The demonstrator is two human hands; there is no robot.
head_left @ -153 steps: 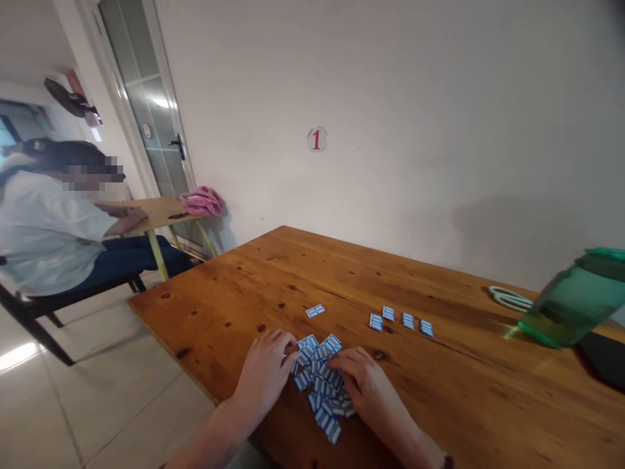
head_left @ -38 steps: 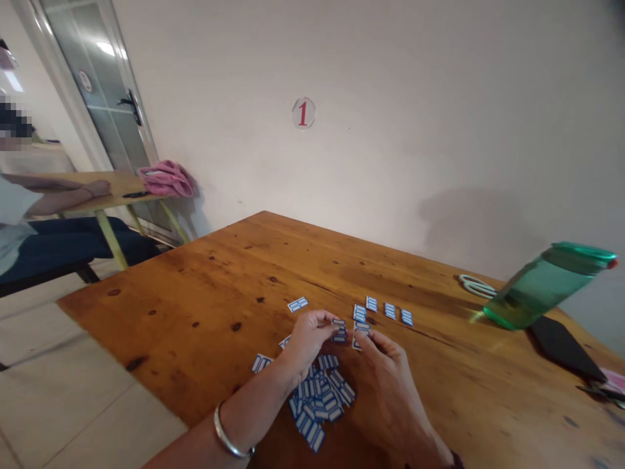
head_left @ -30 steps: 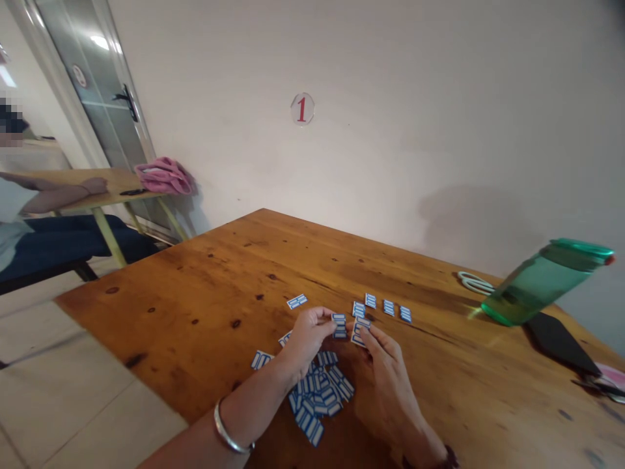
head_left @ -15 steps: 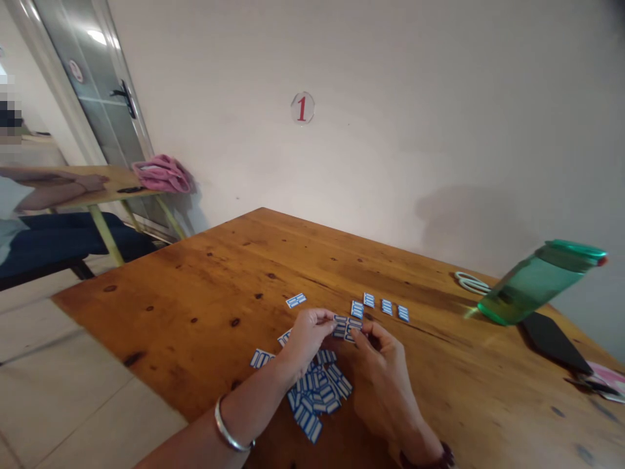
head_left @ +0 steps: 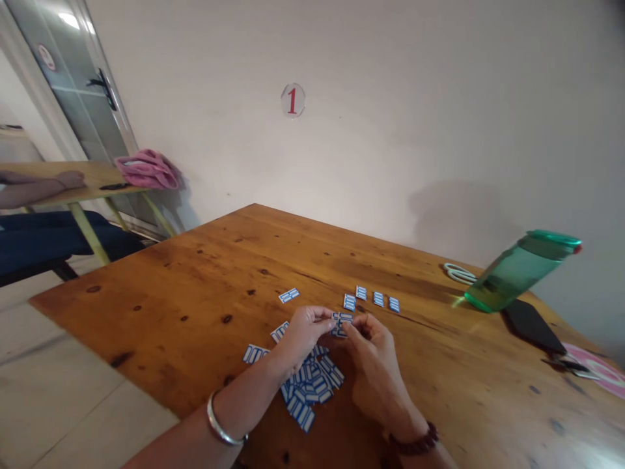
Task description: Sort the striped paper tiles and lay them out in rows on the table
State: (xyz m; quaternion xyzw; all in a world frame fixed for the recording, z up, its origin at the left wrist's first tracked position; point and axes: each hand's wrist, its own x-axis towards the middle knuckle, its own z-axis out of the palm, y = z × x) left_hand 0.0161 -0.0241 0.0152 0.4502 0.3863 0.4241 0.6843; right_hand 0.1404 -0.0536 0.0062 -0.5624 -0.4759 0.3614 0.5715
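Note:
Both hands meet above the wooden table (head_left: 195,273), pinching small blue-bordered white label sheets (head_left: 343,322) between them. My left hand (head_left: 305,332) grips their left side with thumb and fingers, and my right hand (head_left: 374,342) grips the right side. The held sheets overlap; how many there are I cannot tell. Under and beside my left wrist lies a loose pile of similar label sheets (head_left: 310,384), partly hidden by that hand. One separate sheet (head_left: 289,296) rests beyond my left hand. Several small stacks or single sheets (head_left: 378,298) stand in a row beyond my right hand.
At right are a tilted-looking green bottle (head_left: 520,270), a white cable coil (head_left: 459,273), a dark flat case (head_left: 532,327), scissors (head_left: 569,366) and a pink round item (head_left: 598,369). Another person's arm (head_left: 39,187) rests on a table at left, near a pink cloth (head_left: 146,169).
The two held groups of label sheets, side by side before, now overlap as my right hand has closed in toward my left. The view has turned slightly right.

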